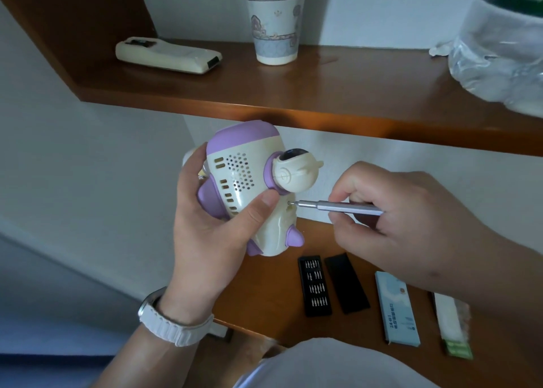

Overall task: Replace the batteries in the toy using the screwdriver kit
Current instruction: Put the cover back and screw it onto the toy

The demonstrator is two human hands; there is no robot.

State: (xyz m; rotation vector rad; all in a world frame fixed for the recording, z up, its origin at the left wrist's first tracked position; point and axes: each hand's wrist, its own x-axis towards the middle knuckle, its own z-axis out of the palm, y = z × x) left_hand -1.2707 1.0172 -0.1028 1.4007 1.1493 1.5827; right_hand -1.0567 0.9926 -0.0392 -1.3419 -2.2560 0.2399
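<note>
A cream and purple toy [249,164] shaped like a rocket with a small astronaut figure is held up in the air. My left hand [211,226] grips its body, the thumb lying across the underside. My right hand [405,211] pinches a slim silver screwdriver [338,207], whose tip sits on a small screw [288,203] in the toy's underside. Below on the wooden table [273,293] lies the black bit tray [314,286] with several bits, next to its black lid [346,283].
A light blue kit box [396,308] and a narrow white and green pack [451,326] lie on the table at the right. On the wooden shelf [323,94] above are a remote control [167,54], a paper cup [274,20] and a plastic-wrapped bundle [499,50].
</note>
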